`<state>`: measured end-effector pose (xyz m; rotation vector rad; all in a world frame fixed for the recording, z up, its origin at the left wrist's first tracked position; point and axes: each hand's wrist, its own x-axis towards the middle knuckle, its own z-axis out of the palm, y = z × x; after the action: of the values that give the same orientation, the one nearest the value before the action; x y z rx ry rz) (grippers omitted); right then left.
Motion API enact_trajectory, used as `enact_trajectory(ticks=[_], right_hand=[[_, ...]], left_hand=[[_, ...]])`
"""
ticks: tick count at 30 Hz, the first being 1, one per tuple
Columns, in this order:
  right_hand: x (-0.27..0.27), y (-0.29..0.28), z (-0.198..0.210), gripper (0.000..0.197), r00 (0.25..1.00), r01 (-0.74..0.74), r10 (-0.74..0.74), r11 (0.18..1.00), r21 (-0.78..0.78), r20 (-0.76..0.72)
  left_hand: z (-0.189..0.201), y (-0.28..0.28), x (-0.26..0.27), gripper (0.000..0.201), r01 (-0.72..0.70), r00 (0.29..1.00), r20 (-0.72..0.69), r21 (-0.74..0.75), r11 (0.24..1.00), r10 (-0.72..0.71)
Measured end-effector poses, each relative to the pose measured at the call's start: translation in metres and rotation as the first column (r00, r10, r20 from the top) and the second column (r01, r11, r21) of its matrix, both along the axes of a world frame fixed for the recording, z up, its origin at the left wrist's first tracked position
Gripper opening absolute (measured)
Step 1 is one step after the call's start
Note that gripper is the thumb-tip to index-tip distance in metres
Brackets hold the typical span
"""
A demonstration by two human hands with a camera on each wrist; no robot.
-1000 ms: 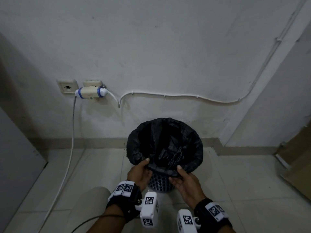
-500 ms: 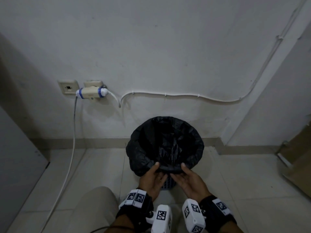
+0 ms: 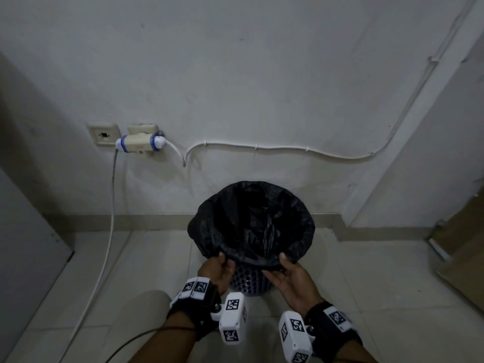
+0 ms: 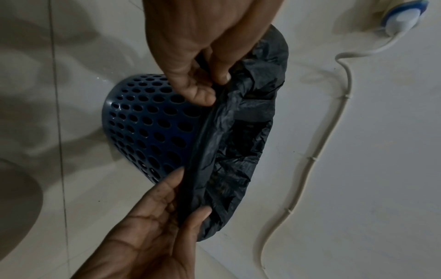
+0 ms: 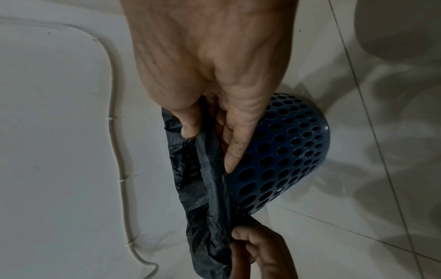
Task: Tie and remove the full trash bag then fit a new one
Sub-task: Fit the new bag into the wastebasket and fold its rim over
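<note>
A black trash bag (image 3: 251, 221) lines a dark blue perforated bin (image 3: 248, 280) standing on the tiled floor near the wall. Its edge is folded over the bin's rim. My left hand (image 3: 220, 268) pinches the folded edge at the near left of the rim, thumb on top, fingers curled beneath. My right hand (image 3: 285, 273) pinches the same edge at the near right. In the left wrist view the bag (image 4: 238, 141) hangs over the bin (image 4: 148, 128). The right wrist view shows thumb and fingers gripping the bag (image 5: 210, 169) beside the bin (image 5: 281, 151).
A white wall stands right behind the bin, with a socket and plug adapter (image 3: 140, 144) at the left and a white cable (image 3: 275, 149) clipped along it. Another cord (image 3: 104, 244) drops to the floor. A brown door (image 3: 466, 244) is at the right.
Both hands came together at the near rim half a second ago, then spread apart again along it, still holding the bag's folded edge.
</note>
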<state>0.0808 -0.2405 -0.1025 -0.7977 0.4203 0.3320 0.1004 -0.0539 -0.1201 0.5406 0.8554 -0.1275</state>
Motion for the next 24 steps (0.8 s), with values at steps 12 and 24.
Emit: enact_trajectory(ticks=[12,24], right_hand=[[0.004,0.003,-0.002,0.038,1.000,0.012,-0.012,1.000,-0.028,0.006],[0.003,-0.010,0.002,0.048,0.997,0.070,-0.069,0.997,0.023,-0.024]], left_hand=[[0.018,0.004,-0.005,0.034,0.117,0.979,0.153,0.135,0.984,-0.137],[0.002,-0.017,-0.013,0.026,0.138,0.959,0.228,0.143,0.980,-0.168]])
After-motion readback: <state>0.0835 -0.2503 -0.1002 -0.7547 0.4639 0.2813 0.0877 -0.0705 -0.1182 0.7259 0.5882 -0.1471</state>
